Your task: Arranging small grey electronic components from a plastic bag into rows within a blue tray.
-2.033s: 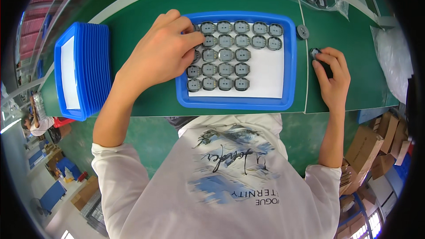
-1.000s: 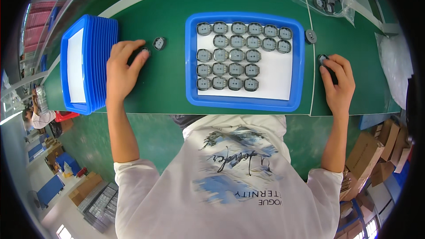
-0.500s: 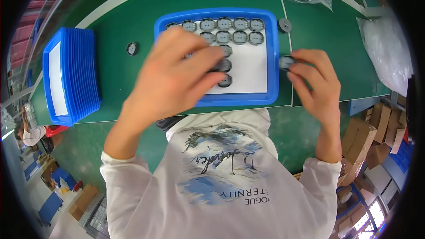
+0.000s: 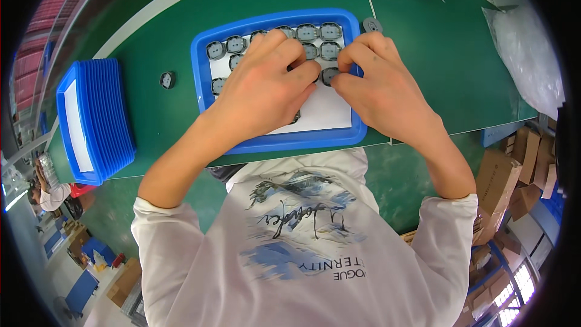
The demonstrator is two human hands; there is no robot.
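Observation:
A blue tray (image 4: 358, 122) with a white liner holds rows of small dark-grey oval plastic parts (image 4: 307, 32). My right hand (image 4: 380, 88) reaches in over the tray's right edge, thumb and fingertips pinched on one grey plastic part (image 4: 330, 76) just below the second row. Beside it, my left hand (image 4: 266, 82) lies over the middle of the tray, its fingers bent and drawn together. Whatever those left fingertips hold or touch is mostly hidden. The left hand also covers several parts beneath it.
To the left stands a stack of blue trays (image 4: 109, 118). One loose part (image 4: 167, 80) lies between it and the filled tray. Another round grey part (image 4: 372, 25) sits off the tray's top right corner. Clear plastic bags (image 4: 525, 57) rest at the right and far side of the green table (image 4: 436, 72).
My right hand has carried its part leftward from beside the tray to inside it. The left hand's fingers have come close to the right hand's. The whole view has shifted slightly.

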